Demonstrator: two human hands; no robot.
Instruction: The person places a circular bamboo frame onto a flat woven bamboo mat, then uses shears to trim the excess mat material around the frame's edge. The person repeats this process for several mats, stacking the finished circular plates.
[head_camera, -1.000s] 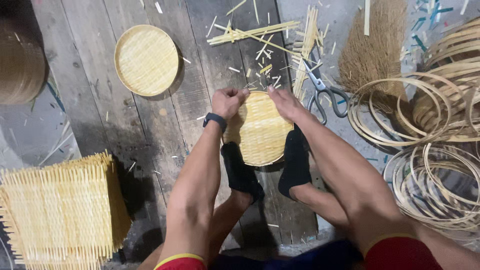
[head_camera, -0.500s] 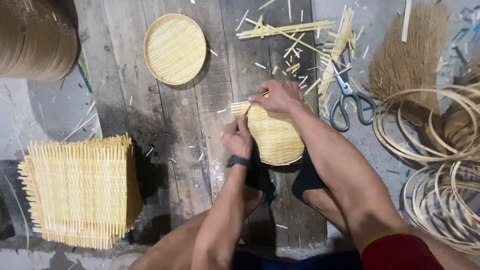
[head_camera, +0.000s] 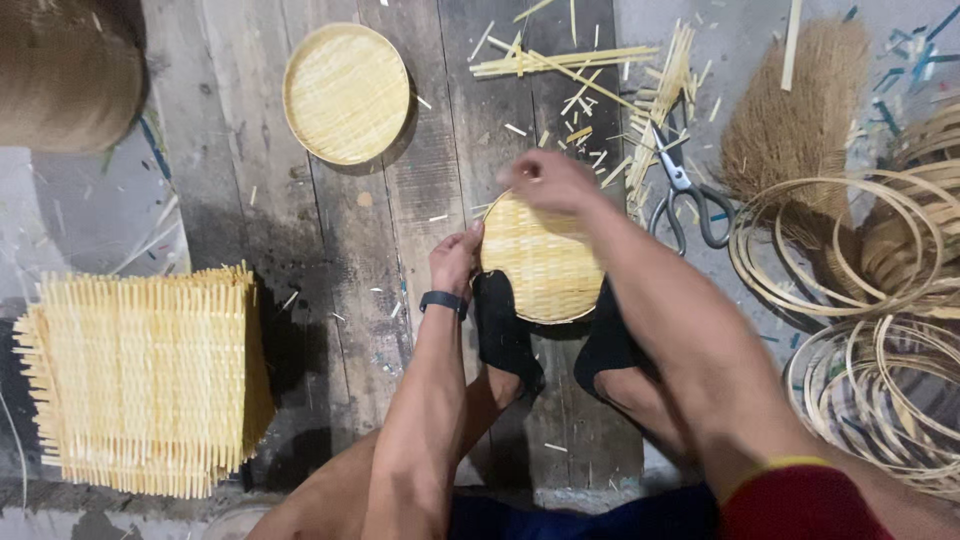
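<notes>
- On the dark, worn wooden floorboards (head_camera: 400, 200), a round woven bamboo tray with pale yellow slats (head_camera: 545, 262) lies half-made, braced between two feet in black socks (head_camera: 505, 330).
- At its left rim, the left hand (head_camera: 455, 262), a dark watch on the wrist, pinches the edge with its fingers closed on the weave.
- At its top rim, the right hand (head_camera: 550, 182) curls over the edge; it is motion-blurred, so its grasp cannot be told.
- Up left, well apart, a finished round woven bamboo tray with a smooth hoop rim (head_camera: 346, 93) lies flat on the boards.
- To the left, a tall stack of square woven bamboo mats with bristling strip ends (head_camera: 145, 380) stands at the floor's edge.
- Beyond the worked tray lie loose split bamboo strips and offcuts (head_camera: 575, 62), scattered and splintery.
- Just right of them, steel scissors with grey handles (head_camera: 685, 195) lie open.
- Farther right sit a shaggy brown fibre bundle (head_camera: 790, 120) and coils of thin bamboo hoops (head_camera: 850, 250), crowding that side.
- Between the two trays and the mat stack, bare planks leave free room.
</notes>
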